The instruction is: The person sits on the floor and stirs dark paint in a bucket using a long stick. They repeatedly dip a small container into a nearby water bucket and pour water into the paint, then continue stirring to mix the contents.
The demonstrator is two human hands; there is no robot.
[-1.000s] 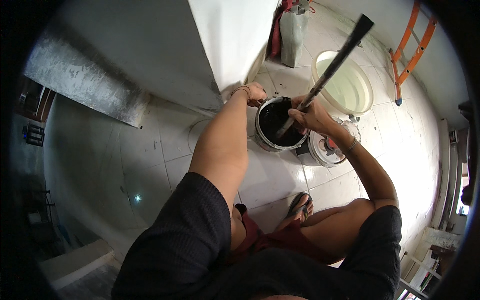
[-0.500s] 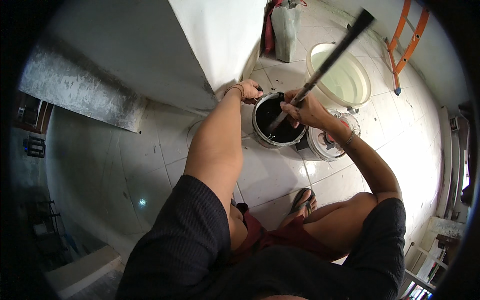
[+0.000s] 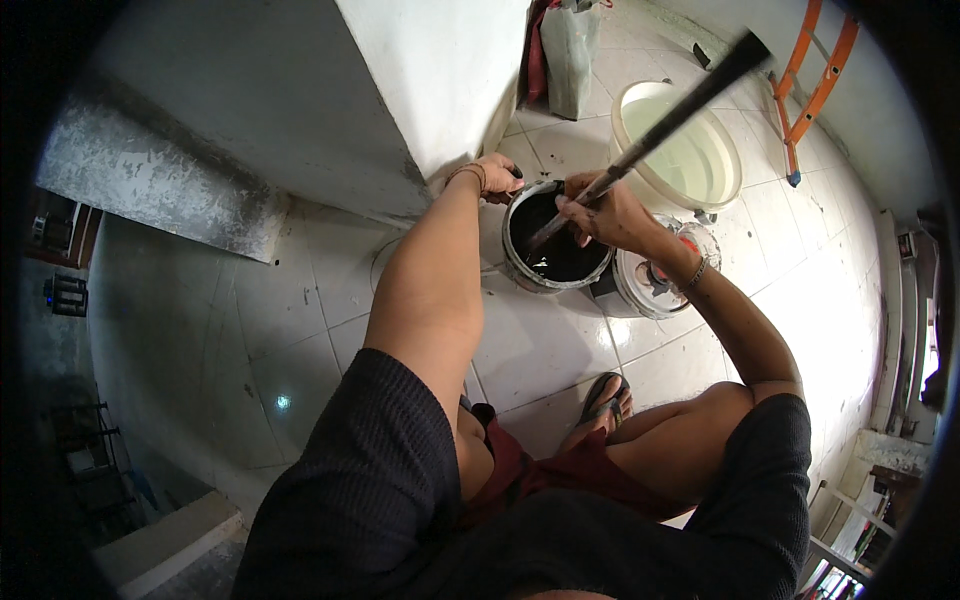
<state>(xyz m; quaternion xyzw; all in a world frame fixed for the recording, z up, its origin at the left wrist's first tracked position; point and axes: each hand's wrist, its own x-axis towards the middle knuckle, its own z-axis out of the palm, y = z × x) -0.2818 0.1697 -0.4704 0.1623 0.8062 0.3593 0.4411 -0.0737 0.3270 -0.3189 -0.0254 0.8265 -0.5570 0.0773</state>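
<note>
The right hand's fingers (image 3: 584, 220) grip a dark stick (image 3: 680, 114), its lower end in the bucket (image 3: 548, 288) below them — apparently stirring; the next stroke calls for a steady bucket. The left hand (image 3: 496, 178) curls beside the rim — hold unclear.

Light is strongest at the right of the frame, where the tiled floor (image 3: 790, 260) washes out to nearly white, and it falls away to a dim grey at the left, broken by one small, hard glint at lower left. A soft shadow lies on the tiles just below the bucket (image 3: 545, 287), whose dark contents (image 3: 575, 262) throw back a few white glints. The middle is fairly sharp, though the upper end of the stick (image 3: 680, 115) looks slightly blurred; toward the rim straight edges bow and black fills the corners.
</note>
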